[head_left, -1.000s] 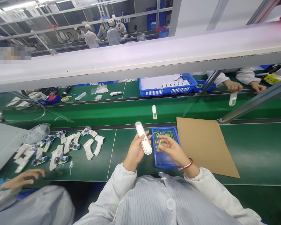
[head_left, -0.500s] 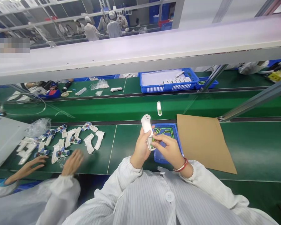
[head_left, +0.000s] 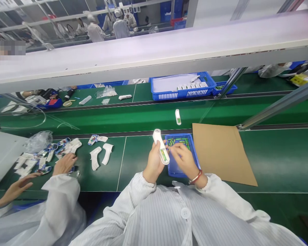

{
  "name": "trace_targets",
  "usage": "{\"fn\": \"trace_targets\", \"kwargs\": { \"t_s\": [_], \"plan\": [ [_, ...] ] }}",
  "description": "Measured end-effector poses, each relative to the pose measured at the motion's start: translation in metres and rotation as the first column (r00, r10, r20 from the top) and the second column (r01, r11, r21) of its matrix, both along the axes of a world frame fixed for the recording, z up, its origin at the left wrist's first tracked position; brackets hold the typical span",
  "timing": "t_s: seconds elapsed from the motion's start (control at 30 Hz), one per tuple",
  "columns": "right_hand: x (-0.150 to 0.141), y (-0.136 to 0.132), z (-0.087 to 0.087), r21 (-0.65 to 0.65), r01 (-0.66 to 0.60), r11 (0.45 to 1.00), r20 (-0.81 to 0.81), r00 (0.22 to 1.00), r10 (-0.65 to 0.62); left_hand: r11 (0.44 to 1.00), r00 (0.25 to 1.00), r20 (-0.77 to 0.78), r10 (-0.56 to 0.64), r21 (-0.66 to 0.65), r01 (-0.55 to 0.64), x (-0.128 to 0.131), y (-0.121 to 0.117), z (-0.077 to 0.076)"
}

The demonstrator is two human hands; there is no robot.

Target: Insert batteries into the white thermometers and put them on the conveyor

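My left hand [head_left: 155, 159] is wrapped round a white handheld infrared thermometer [head_left: 157, 138], its handle pointing down towards me. The battery compartment in the handle is uncovered, and a green battery [head_left: 164, 154] shows inside. Just to the right, my right hand [head_left: 183, 158] is over a blue tray [head_left: 178, 172] with its fingertips pinched together; whatever they hold is hidden. Several green batteries [head_left: 184, 140] lie in that tray. Beyond it, another white thermometer [head_left: 178, 117] with green in its handle lies on the green belt.
A cardboard sheet [head_left: 220, 153] lies right of the tray. At left, a co-worker's hands [head_left: 64, 164] are among white shells with blue parts; two white shells [head_left: 107, 153] lie nearer me. A blue basket [head_left: 182, 95] stands at the back, below a white overhead beam [head_left: 143, 51].
My right hand has moved off the thermometer handle to the right, over the tray. The thermometer has tilted, showing its battery compartment. The co-worker's nearer hand has moved left.
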State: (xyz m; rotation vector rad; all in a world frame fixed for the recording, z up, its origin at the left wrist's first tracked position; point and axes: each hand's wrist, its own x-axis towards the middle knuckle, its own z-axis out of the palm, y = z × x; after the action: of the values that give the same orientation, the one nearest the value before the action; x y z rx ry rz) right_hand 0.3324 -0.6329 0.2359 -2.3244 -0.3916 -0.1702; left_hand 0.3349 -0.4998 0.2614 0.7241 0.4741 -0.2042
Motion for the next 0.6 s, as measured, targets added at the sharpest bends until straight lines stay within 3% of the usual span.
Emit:
{"fn": "trace_targets", "kwargs": {
  "t_s": [0.03, 0.07, 0.1, 0.23, 0.33, 0.47, 0.6],
  "plan": [
    [0.011, -0.01, -0.012, -0.099, 0.079, 0.992, -0.113, 0.989, -0.09, 1.0, 0.999, -0.018, 0.029, 0.004, -0.029, 0.002, 0.002, -0.001],
    [0.021, -0.021, -0.025, -0.261, 0.109, 0.959, -0.252, 0.951, -0.177, 0.999, 0.998, -0.028, 0.05, 0.012, -0.05, 0.003, 0.005, -0.002],
    [0.031, -0.032, -0.039, -0.337, 0.105, 0.936, -0.329, 0.918, -0.222, 0.998, 0.997, -0.033, 0.064, 0.019, -0.063, 0.005, 0.007, -0.002],
    [0.048, -0.054, -0.089, -0.473, 0.071, 0.878, -0.477, 0.817, -0.323, 0.997, 0.996, -0.041, 0.08, 0.024, -0.079, 0.006, 0.011, -0.001],
    [0.042, -0.047, -0.11, -0.509, 0.094, 0.856, -0.504, 0.773, -0.385, 0.997, 0.996, -0.053, 0.077, 0.017, -0.076, 0.005, 0.009, 0.0],
    [0.034, -0.032, -0.11, -0.465, 0.133, 0.875, -0.502, 0.775, -0.384, 0.998, 0.998, -0.023, 0.066, 0.016, -0.066, 0.003, 0.01, 0.001],
    [0.027, -0.021, -0.074, -0.28, 0.13, 0.951, -0.445, 0.861, -0.248, 0.994, 0.995, 0.039, 0.096, 0.05, -0.098, 0.003, 0.011, -0.002]
  ]
}}
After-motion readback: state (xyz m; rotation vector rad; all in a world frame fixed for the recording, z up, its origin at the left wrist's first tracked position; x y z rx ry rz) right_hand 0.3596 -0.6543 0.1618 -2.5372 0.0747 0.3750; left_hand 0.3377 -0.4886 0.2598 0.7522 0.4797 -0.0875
